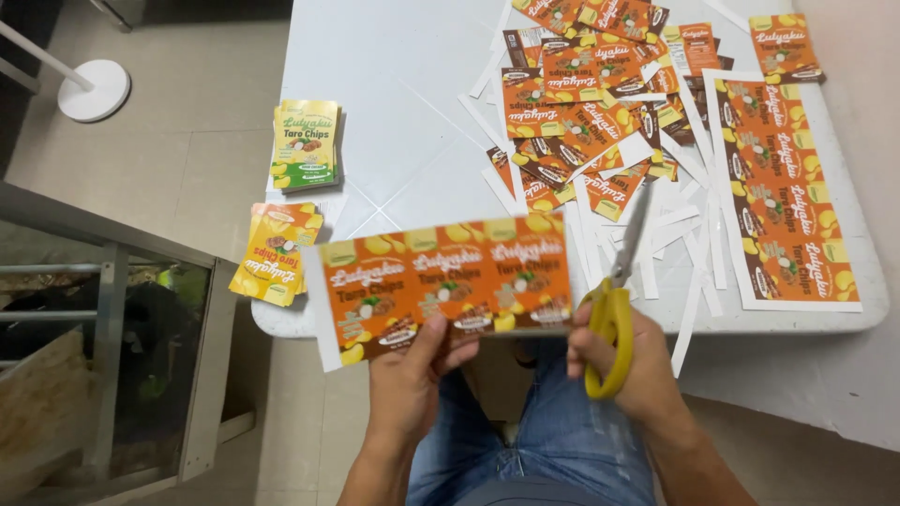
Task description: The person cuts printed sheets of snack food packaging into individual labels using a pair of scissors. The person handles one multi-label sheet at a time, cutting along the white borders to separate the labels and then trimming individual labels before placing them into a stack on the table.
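White table (394,112) far, tiled floor. Left hand (412,375) pinches orange label strip (441,281) near lap; right hand (623,361) fingers clenched through yellow scissors (614,300) (blades up). Risk: strip sags, cut wanders into print.

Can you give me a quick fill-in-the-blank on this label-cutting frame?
1. The right hand holds scissors with ____ handles.
2. The left hand pinches an orange printed label strip by its ____ edge.
3. The white folding table carries a stack of green-and-yellow labels near its ____ edge.

Missing words: yellow; bottom; left
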